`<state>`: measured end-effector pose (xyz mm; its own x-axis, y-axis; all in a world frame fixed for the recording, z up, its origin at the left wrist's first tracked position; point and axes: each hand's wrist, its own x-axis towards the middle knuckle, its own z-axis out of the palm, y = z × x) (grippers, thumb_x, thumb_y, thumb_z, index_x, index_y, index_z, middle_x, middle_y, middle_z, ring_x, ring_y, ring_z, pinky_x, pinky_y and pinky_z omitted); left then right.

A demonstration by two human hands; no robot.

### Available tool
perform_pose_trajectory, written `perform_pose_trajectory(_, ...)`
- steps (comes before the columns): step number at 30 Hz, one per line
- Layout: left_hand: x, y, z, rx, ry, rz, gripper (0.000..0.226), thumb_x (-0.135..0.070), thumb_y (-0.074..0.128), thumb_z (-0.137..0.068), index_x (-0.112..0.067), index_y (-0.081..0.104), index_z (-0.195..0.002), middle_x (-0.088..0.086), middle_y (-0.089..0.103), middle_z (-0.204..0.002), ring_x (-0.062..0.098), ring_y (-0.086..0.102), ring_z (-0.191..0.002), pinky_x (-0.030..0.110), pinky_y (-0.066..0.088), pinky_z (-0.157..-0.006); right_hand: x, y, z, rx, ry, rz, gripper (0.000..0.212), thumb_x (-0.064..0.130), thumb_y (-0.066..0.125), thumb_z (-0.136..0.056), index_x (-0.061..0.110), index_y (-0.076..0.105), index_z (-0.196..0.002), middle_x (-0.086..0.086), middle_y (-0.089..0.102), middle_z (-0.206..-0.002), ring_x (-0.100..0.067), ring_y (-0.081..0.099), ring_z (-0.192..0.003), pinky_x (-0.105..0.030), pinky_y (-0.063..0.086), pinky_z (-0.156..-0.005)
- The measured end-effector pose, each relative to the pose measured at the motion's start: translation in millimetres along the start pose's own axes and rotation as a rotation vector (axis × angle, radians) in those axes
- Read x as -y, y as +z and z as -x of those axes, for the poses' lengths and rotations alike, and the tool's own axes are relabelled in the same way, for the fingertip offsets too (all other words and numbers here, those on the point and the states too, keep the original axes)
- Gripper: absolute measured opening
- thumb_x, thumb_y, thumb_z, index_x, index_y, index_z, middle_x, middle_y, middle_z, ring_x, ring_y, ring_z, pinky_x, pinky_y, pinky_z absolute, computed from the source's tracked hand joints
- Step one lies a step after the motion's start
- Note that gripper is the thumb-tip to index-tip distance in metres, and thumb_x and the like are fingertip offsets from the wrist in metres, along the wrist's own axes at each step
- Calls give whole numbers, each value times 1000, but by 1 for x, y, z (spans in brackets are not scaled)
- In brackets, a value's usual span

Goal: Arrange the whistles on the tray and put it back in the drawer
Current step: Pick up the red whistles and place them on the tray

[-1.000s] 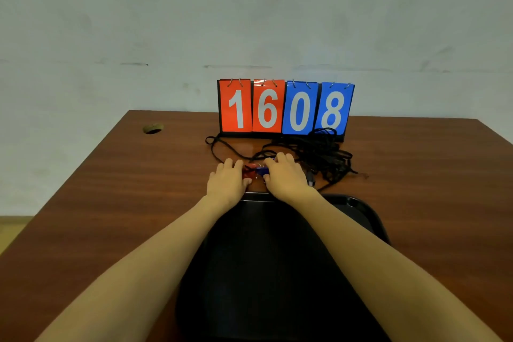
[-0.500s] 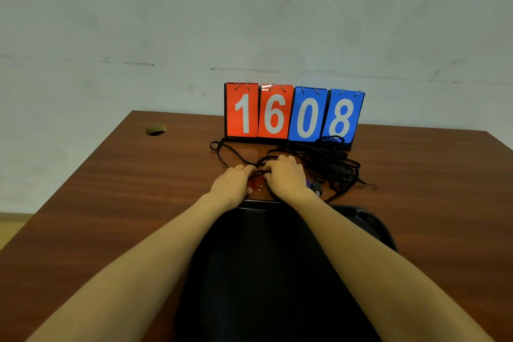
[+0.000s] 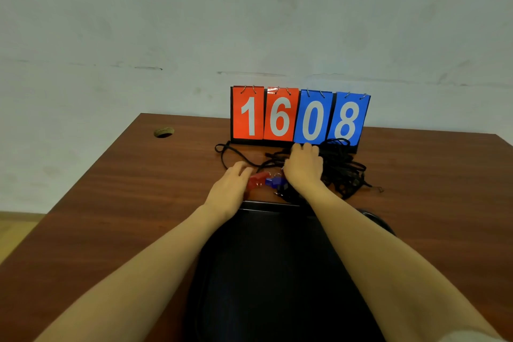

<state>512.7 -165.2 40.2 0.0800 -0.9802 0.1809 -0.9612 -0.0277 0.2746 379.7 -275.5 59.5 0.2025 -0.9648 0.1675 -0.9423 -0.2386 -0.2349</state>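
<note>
Just past the far rim of the black tray [image 3: 266, 204], 2 whistles lie side by side on the wood: red whistle [image 3: 256, 180] on the left, blue whistle [image 3: 275, 181] right beside it. Both seem attached to a tangle of black lanyard cords [image 3: 342, 172] that spreads right and back to the base of the flip scoreboard [image 3: 299, 116] reading 1608.

Left hand [image 3: 230, 189]: fingers fairly straight, lying against the red whistle's left side, nothing gripped. It looks like it is steadying the whistle so the cords can be worked.

Right hand [image 3: 304, 168]: reaches over the cords, fingertips near the scoreboard base. Its back faces the camera, so I can't tell if a cord is pinched.

Tray sits at the near edge of the wooden table [image 3: 111, 189], under both forearms, 0 whistles visible on it. Drawer not in view.

My read: untangling comes first, tray loading not started.
</note>
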Motion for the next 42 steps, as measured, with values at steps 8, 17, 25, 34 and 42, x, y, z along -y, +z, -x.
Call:
perform_pose_trajectory(8,6,-5,9,-17,-96,-106,59,0,46,-87,-12,30,-142,10,47,-132,28,41,-119,36,40,-96,26,6,15,187,-554,43,37,16,48,-95,22,52,-132,-5,50,-132,-24,39,-124,-37,38,-103)
perform_pose_trajectory(17,6,-22,54,-73,-218,240,51,-13,48,-93,-26,35,-141,5,48,-118,24,53,-107,34,49,-90,33,3,36,87,-469,-91,30,21,55,-93,17,50,-123,-5,57,-122,-22,48,-115,-34,44,-93)
perform_pose_trajectory(25,-11,-28,88,-20,-326,402,49,-29,67,-85,-23,47,-129,1,49,-124,21,50,-117,33,43,-99,12,-39,93,63,-215,-552,33,30,57,-93,16,49,-122,5,46,-110,-6,46,-96,-21,40,-81)
perform_pose_trajectory(34,-32,-14,90,111,-305,128,63,-34,58,-91,-13,33,-145,9,43,-139,27,40,-129,37,39,-104,-25,-49,152,225,-129,-530,25,28,60,-91,20,55,-115,5,47,-105,-9,49,-90,-24,41,-80)
perform_pose_trajectory(42,-22,-16,108,69,-277,134,52,-30,57,-91,-15,43,-140,8,51,-135,26,44,-126,37,39,-105,-39,-60,166,267,-46,-699,12,20,55,-94,24,51,-105,7,52,-85,-18,58,-87,-34,50,-83)
